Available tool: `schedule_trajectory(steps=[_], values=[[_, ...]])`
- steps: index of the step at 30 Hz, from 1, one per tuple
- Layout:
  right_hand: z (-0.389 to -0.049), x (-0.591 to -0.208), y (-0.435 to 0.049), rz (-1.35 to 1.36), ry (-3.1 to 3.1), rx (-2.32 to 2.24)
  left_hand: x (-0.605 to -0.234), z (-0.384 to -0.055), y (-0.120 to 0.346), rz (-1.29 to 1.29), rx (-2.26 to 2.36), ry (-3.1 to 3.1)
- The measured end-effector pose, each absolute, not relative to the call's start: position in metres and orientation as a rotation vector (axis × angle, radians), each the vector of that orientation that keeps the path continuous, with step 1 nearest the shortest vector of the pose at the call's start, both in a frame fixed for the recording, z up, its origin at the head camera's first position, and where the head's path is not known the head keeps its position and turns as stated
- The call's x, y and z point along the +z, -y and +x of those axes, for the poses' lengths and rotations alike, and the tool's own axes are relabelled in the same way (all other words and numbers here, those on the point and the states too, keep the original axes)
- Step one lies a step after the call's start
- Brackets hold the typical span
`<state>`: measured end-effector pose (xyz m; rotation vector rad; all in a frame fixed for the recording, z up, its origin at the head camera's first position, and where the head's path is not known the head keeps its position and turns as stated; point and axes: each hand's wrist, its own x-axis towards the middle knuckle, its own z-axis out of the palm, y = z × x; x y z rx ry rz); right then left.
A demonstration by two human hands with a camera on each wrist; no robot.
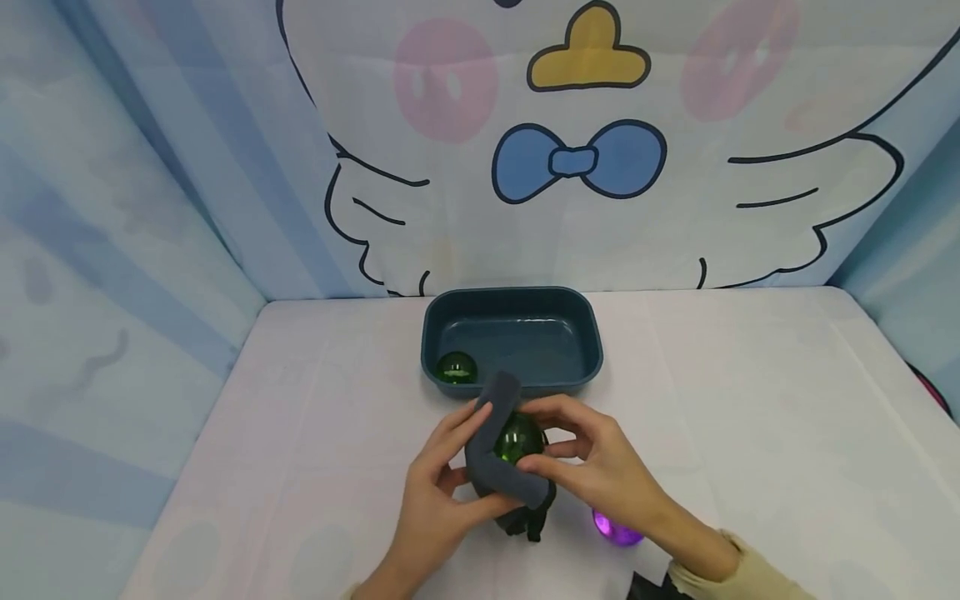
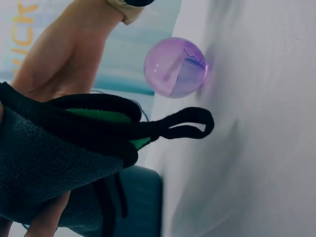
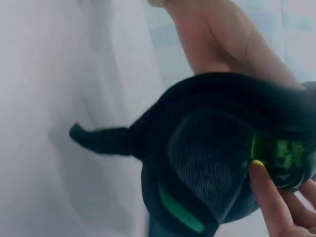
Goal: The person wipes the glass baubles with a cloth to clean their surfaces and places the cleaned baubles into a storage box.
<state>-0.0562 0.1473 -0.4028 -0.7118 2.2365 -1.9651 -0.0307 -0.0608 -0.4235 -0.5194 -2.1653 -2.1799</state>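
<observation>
A dark blue-grey cloth (image 1: 486, 446) with black edging and a hanging loop (image 2: 190, 123) is raised above the table, just in front of the box. My left hand (image 1: 429, 515) grips it from the left, fingers behind and thumb along the lower edge. Within the folded cloth sits a clear green ball (image 1: 520, 437), partly covered. From the right, my right hand (image 1: 600, 471) holds this ball between thumb and fingers; one fingertip (image 3: 259, 170) presses against it in the right wrist view. Green lining (image 3: 180, 210) shows inside the fold.
Behind the hands stands a dark teal box (image 1: 536, 342) with another green ball (image 1: 456, 367) in its near left corner. A clear purple ball (image 1: 618, 530) lies beneath the right wrist. Something black (image 1: 652, 588) shows at the bottom edge. Printed curtains enclose the white table.
</observation>
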Motion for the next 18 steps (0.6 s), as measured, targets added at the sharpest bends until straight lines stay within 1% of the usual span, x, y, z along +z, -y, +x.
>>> schedule_trajectory(steps=[7,14,18], values=[[-0.0548,-0.401,-0.1451,-0.647,-2.166,-1.992,-0.4207,-0.0318,0.0587,-0.524,-2.142,2.181],[-0.0561,-0.3955,-0.147,-0.534,-2.164,-1.856,-0.4221,-0.0323,0.0575,-0.473,-2.075,2.157],[-0.0571,-0.3936,-0.148,-0.529,-2.098,-1.826,-0.4246,-0.0315,0.0601,-0.479,-2.039,2.145]])
